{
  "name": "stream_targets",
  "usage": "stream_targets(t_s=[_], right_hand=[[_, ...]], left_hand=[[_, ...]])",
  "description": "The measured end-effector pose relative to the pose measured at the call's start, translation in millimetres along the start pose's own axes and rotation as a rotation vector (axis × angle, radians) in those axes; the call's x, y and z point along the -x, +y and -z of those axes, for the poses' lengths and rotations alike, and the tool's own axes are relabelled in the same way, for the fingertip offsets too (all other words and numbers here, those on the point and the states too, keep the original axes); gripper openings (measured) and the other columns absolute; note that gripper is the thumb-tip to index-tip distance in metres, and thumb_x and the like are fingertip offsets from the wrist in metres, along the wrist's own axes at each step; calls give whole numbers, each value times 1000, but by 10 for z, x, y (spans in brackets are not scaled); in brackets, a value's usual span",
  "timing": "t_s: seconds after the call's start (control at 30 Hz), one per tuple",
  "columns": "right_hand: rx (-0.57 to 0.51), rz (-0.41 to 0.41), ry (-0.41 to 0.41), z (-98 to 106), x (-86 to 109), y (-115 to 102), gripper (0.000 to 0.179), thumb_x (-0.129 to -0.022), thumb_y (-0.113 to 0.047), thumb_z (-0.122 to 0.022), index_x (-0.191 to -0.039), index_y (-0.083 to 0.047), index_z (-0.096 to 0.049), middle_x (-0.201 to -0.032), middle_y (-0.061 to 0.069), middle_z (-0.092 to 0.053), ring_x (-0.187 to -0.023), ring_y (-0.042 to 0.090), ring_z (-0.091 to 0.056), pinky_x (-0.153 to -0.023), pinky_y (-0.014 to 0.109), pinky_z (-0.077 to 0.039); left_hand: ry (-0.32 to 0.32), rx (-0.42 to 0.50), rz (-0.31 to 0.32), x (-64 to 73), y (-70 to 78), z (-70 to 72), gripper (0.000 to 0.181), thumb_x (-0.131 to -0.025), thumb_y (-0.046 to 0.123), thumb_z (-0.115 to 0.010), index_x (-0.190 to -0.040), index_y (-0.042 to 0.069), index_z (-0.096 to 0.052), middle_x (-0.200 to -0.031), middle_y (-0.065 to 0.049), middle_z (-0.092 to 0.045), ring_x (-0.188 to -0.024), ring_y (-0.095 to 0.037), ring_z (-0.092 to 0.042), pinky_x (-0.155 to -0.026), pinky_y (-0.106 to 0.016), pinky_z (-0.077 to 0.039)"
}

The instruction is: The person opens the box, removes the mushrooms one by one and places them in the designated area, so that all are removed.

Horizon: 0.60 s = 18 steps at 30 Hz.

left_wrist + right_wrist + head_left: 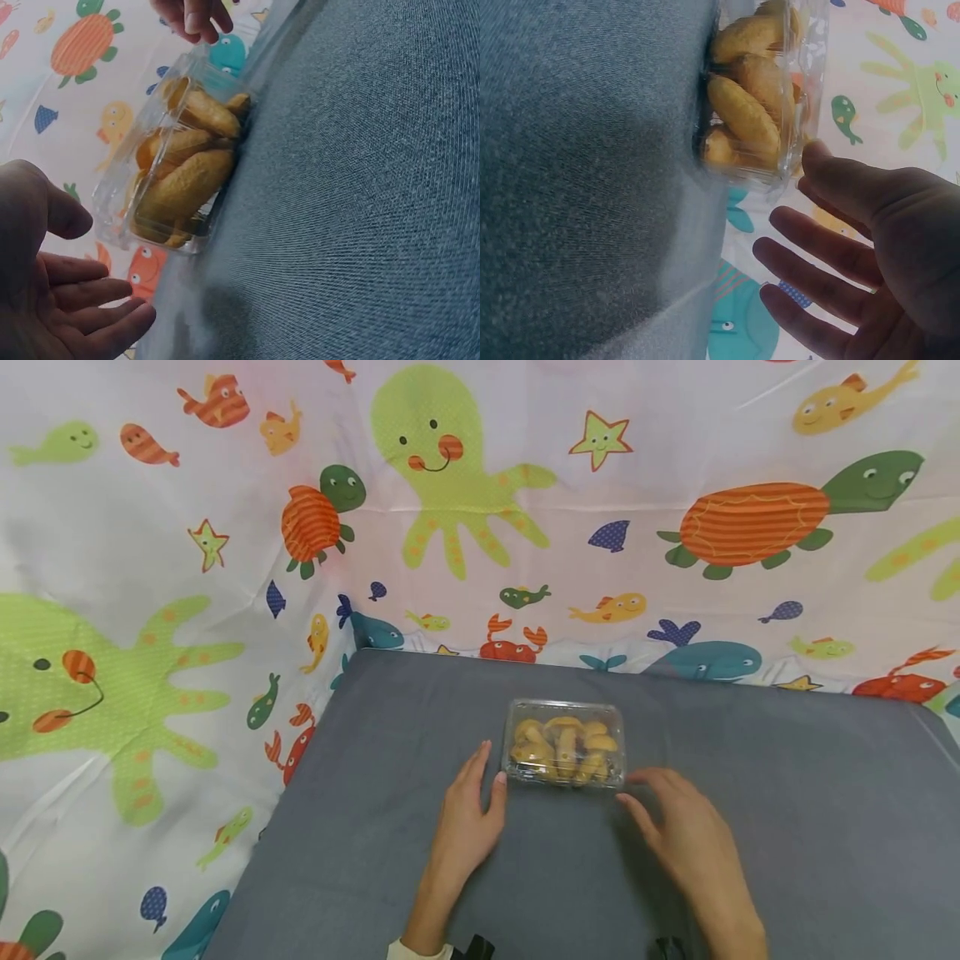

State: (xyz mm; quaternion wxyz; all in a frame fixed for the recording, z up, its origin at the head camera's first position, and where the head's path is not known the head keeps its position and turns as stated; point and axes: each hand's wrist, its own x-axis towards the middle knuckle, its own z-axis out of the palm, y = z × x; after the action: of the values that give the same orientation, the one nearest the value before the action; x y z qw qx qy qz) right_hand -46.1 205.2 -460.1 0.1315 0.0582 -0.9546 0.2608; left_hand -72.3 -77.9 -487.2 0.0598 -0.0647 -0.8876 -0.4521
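A clear plastic box with a lid sits on the grey cloth, holding several yellow-brown mushrooms. My left hand is beside the box's left end, its fingers extended and slightly spread. At the other end is my right hand, fingers loosely bent, with the fingertips close to the lower right corner. In the left wrist view a gap shows between the left hand and the box. The right wrist view has the right thumb near the lid's edge; whether it touches I cannot tell.
Grey cloth covers the table under the box. Behind and to the left hangs a white curtain printed with sea animals, meeting the table along its back and left edges.
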Motion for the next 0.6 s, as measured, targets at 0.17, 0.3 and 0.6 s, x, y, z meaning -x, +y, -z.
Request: stream_targets(t_s=[0.17,0.3,0.6], right_hand=[[5,23,23,-40,4,-5,27,-88,-19,-88,-111,-15,-76,-112,8,-74,-98,36,-73,-78,60,-56],[10,40,31,-77,8,-5,26,-86,-17,-89,-109,-16,-76,-111,7,-74,-96,35,-73,-75,58,-57],[12,53,73,-132,0,-6,25,-85,-17,-90,-107,-17,-76,-111,4,-72,-93,32,-73,-71,56,-57]], left_hand=[[41,-28,3,-34,-37,-55,45,-104,23,-65,-145,5,-61,-137,-14,-68,-123,-32,-68,-99,-49,-56],[35,9,35,-56,-58,-91,36,-103,22,-66,-134,5,-68,-125,-10,-73,-114,-26,-72,-91,-43,-61],[35,84,66,-122,-71,-112,17,-99,18,-70,-113,9,-71,-100,0,-75,-89,-13,-75,-73,-27,-59]])
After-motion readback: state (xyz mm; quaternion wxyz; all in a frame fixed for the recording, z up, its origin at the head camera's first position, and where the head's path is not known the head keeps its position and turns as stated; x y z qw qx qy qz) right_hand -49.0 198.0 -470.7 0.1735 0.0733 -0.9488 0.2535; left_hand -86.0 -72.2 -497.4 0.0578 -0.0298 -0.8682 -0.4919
